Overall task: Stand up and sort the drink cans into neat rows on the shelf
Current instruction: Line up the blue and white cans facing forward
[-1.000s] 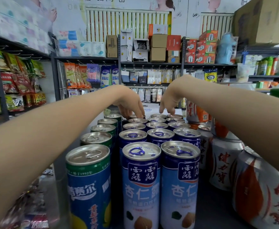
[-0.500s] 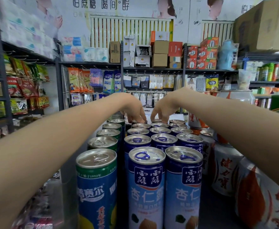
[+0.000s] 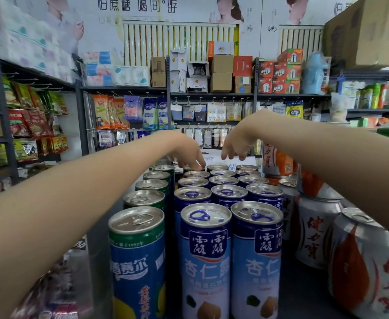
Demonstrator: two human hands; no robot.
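Note:
Tall blue and white cans [image 3: 206, 261] stand upright in three close rows running away from me. One row of green-topped cans [image 3: 138, 261] stands to their left. Squat white and orange cans [image 3: 370, 268] stand at the right. My left hand [image 3: 186, 155] reaches over the far end of the rows, its fingertips pointing down onto the rearmost blue can [image 3: 194, 168]. My right hand [image 3: 233, 146] hovers just above the back cans with its fingers hanging loose and holding nothing.
An orange and white carton [image 3: 278, 160] stands behind the squat cans. A white sign [image 3: 230, 161] lies beyond the rows. Store racks of snack bags [image 3: 27, 125] and boxes [image 3: 221, 74] line the left and back walls. The dark shelf surface [image 3: 304, 293] shows between cans.
My right hand has lifted off the back cans and hangs above them. My left hand stays at the rearmost can. The view has shifted, so the can rows sit further right in frame.

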